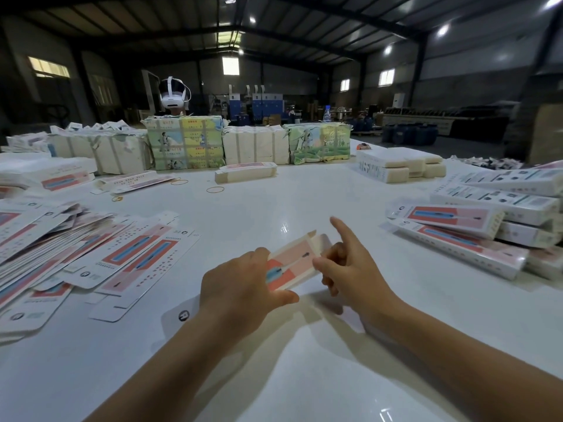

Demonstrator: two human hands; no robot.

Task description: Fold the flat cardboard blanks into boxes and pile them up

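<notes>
Holding the half-formed pink-and-white printed cardboard box (294, 261) just above the glossy white table (274, 202), near the middle of the head view, you are working on its far end. Your left hand (243, 287) is gripping the near part of the box, fingers over the top face and thumb underneath. Your right hand (347, 269) is pinching the far right edge beside the small cream end flaps (316, 242), with the index finger lifted and pointing away from the card.

You are probably closing that end now, so keep the left grip firm enough to hold the tube square without crushing its thin walls. Let the right thumb and curled fingers steady the side while the raised index finger is coming down on the flap; crease along the printed fold, not beside it. A skewed tube is likely to make the tuck jam.

To your left, the fanned spread of flat printed blanks (91, 254) is lying close at hand. To your right, the pile of finished long boxes (487, 226) is waiting well apart from your hands; set this one on it once both ends are tucked.
</notes>
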